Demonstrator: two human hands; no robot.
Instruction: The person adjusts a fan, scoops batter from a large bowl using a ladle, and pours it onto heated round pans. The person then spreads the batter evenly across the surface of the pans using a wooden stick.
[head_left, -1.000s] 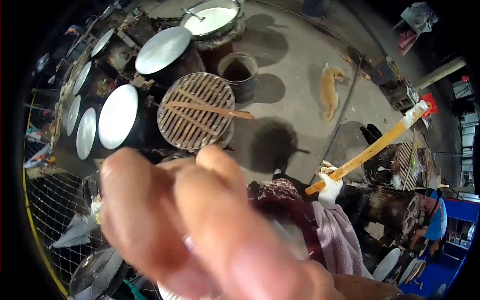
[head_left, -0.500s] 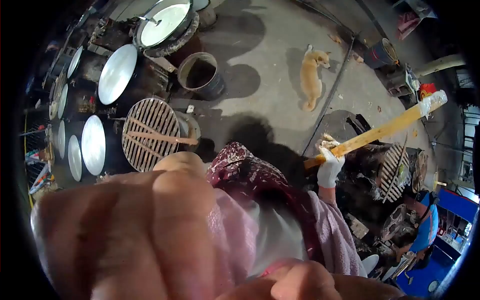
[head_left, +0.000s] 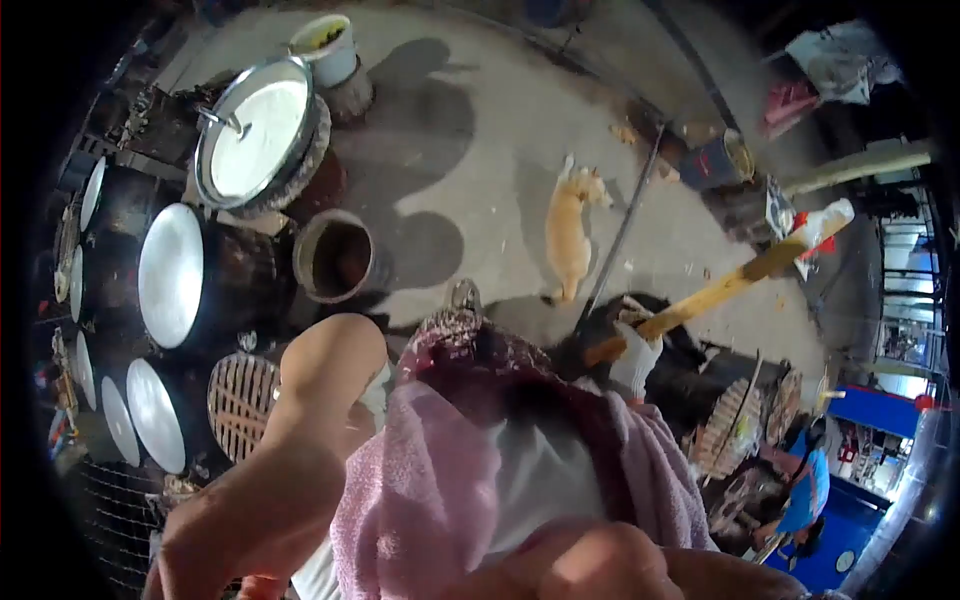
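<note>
My right hand [head_left: 637, 358] wears a white knitted glove and is closed around the lower part of a long yellowish wooden stick [head_left: 740, 283]. The stick slants up to the right, and clear plastic is wrapped round its far end. My bare left hand [head_left: 215, 540] is raised close to the camera at the lower left, with the elbow bent forward. Its fingers are mostly cut off by the frame edge, so their hold does not show. My dark red apron [head_left: 470, 350] and pink fleece sleeves lie between the two arms.
At left are a large pan of white liquid [head_left: 262, 140] with a ladle, a bucket [head_left: 335, 257], several pale round discs [head_left: 171, 275] and a slatted round rack [head_left: 240, 405]. A tan dog [head_left: 568, 235] lies ahead on the concrete. A person in blue [head_left: 808, 480] is at right.
My left hand has drawn back from in front of the camera towards the lower left, uncovering the forearm. The view has shifted. My right hand still grips the stick.
</note>
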